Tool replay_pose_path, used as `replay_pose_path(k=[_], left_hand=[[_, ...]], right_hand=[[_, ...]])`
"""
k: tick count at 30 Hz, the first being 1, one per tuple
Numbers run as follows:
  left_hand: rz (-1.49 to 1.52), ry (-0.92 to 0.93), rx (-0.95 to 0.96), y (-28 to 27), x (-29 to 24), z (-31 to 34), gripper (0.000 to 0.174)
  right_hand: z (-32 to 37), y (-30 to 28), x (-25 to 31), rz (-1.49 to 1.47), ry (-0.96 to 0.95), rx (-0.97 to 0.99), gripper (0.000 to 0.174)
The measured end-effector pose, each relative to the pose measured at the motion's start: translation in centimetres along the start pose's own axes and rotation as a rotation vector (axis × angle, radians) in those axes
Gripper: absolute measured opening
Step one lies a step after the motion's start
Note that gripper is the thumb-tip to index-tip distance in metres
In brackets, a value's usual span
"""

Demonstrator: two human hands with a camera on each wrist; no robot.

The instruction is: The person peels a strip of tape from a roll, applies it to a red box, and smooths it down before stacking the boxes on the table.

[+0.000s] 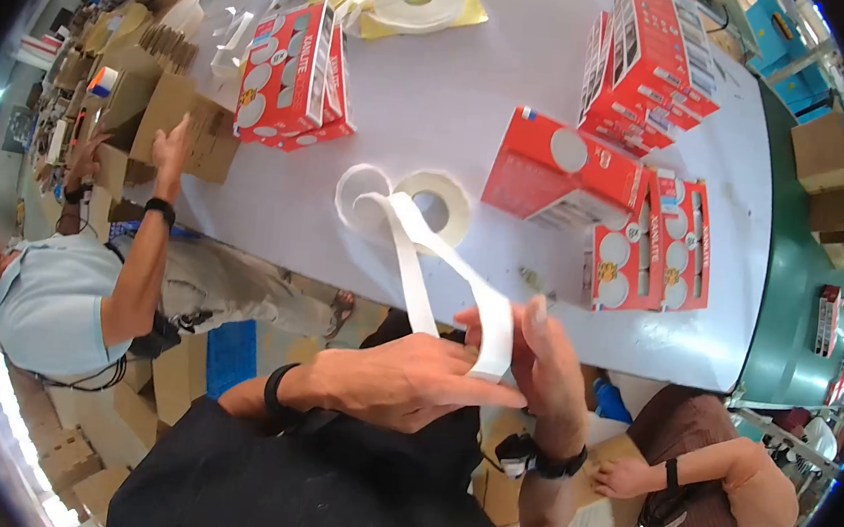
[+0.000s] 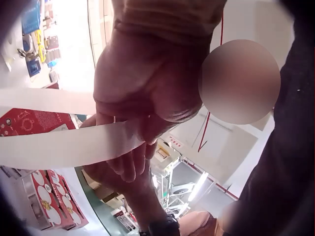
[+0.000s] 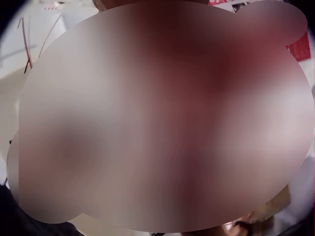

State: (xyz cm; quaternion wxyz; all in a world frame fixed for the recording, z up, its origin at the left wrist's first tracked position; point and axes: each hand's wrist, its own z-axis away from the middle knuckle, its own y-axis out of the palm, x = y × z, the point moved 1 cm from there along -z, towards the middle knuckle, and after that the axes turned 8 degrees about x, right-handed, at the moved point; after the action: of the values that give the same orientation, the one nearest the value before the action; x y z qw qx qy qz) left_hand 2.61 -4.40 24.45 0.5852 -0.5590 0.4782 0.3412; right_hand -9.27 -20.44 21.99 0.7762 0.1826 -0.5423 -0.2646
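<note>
A white strip (image 1: pixel 494 320) runs in a loop from the rolls on the table to both hands. My left hand (image 1: pixel 402 377) pinches the strip near its fingertips, its index finger stretched toward the right hand. In the left wrist view the strip (image 2: pixel 74 146) ends between the left hand's (image 2: pixel 147 83) thumb and fingers. My right hand (image 1: pixel 549 365) is close beside it, thumb raised, with some fingers behind the strip; whether they grip it is unclear. A white roll (image 1: pixel 453 201) lies flat on the table, touching a loose white ring (image 1: pixel 347 197). The right wrist view is mostly blurred.
Red boxes stand at the table's left (image 1: pixel 283 71), back right (image 1: pixel 650 63) and right (image 1: pixel 561 165). A large roll (image 1: pixel 418 2) lies on yellow paper at the back. One person (image 1: pixel 64 282) stands at the left by cardboard boxes (image 1: pixel 212 140), another (image 1: pixel 713 490) is at the lower right.
</note>
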Motion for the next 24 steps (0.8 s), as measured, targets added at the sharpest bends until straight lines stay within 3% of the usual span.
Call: replay_pose_path(k=[2, 3, 6, 7, 10, 16, 24], left_hand=[[-0.013, -0.012, 0.053, 0.2, -1.2, -0.2, 0.055], [-0.082, 0.021, 0.072, 0.3, -1.1, 0.0, 0.064], [0.212, -0.123, -0.189, 1.1, -2.6, 0.3, 0.080], [0.287, -0.132, -0.224, 0.9, -3.0, 0.7, 0.081], [0.563, -0.251, -0.341, 0.5, -5.3, 1.3, 0.069], [0.596, -0.235, -0.221, -0.7, -6.0, 2.0, 0.041], [0.609, -0.199, -0.135, -1.6, -5.9, 2.4, 0.034]], right_hand=[[-0.3, -0.2, -0.9, -0.160, -0.134, -0.038, 0.044], [-0.4, 0.6, -0.2, -0.299, -0.252, -0.078, 0.031], [0.9, 0.5, 1.9, -0.188, -0.348, -0.018, 0.032], [0.9, 1.3, 2.5, -0.165, -0.393, -0.138, 0.033], [1.2, 1.9, 4.2, -0.065, -0.453, -0.220, 0.042], [1.0, 3.1, 4.4, -0.336, -0.446, -0.137, 0.041], [-0.2, 2.3, 2.0, -0.476, -0.448, 0.049, 0.048]])
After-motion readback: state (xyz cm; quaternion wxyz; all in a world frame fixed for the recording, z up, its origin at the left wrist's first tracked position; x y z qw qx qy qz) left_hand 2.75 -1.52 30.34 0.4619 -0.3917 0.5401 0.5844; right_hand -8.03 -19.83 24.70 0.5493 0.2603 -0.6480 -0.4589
